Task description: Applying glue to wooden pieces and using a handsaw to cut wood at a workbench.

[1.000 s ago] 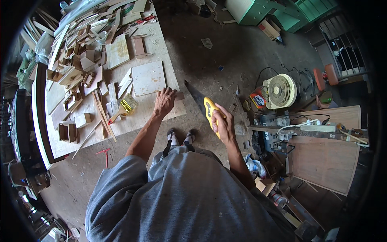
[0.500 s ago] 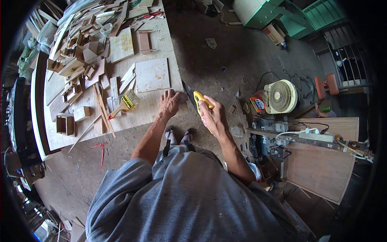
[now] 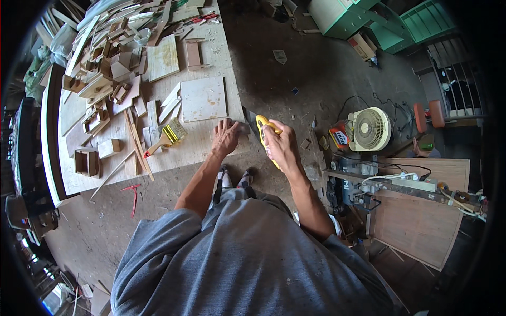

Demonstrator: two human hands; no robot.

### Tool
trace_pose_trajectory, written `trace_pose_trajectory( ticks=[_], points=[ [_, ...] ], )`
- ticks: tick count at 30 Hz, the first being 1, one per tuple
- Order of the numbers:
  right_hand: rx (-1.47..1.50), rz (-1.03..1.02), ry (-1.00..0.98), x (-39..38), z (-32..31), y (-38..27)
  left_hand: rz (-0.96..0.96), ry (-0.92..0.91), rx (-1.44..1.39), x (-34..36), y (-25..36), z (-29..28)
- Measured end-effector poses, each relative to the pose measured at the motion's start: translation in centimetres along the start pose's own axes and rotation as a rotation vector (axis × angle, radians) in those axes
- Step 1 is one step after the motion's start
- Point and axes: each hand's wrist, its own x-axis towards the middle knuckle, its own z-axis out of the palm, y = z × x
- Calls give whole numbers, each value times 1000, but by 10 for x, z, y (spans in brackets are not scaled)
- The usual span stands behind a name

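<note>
My right hand [image 3: 280,143] grips the yellow handle of a hand saw [image 3: 259,123], whose dark blade runs up and left along the edge of the wooden workbench [image 3: 179,152]. My left hand [image 3: 225,138] presses flat on a small wood piece [image 3: 241,128] at the bench's near right edge, right beside the saw blade. A square pale board [image 3: 203,98] lies just beyond my left hand. A yellow-bristled brush [image 3: 167,135] rests on the bench to the left of that hand.
Wood offcuts, strips and small boxes [image 3: 105,73] crowd the bench's left and far parts. A white fan [image 3: 370,128] stands on the concrete floor at right, near a plywood table [image 3: 421,216] with cables and a power strip. Green cabinets [image 3: 363,21] stand at the back.
My right hand has brought the saw up and left, from away from the bench to its edge beside my left hand. The left hand stays pressed near the bench edge.
</note>
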Motion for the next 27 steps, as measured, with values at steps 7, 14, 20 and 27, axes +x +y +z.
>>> trace_pose_trajectory(
  ticks=[7, 14, 20, 27],
  points=[
    [-151, -86, 37, 8, 20, 20, 34, 34, -4, -1, 4, 0],
    [-59, -22, 28, -6, 15, 9, -13, 7, -33, 0, 6, -7],
    [-161, -57, 49, -29, 16, 16, -32, 8, -35, -1, 0, 3],
    [19, 39, 53, -37, 3, 1, 9, 37, -26, 1, 2, 2]
  ],
)
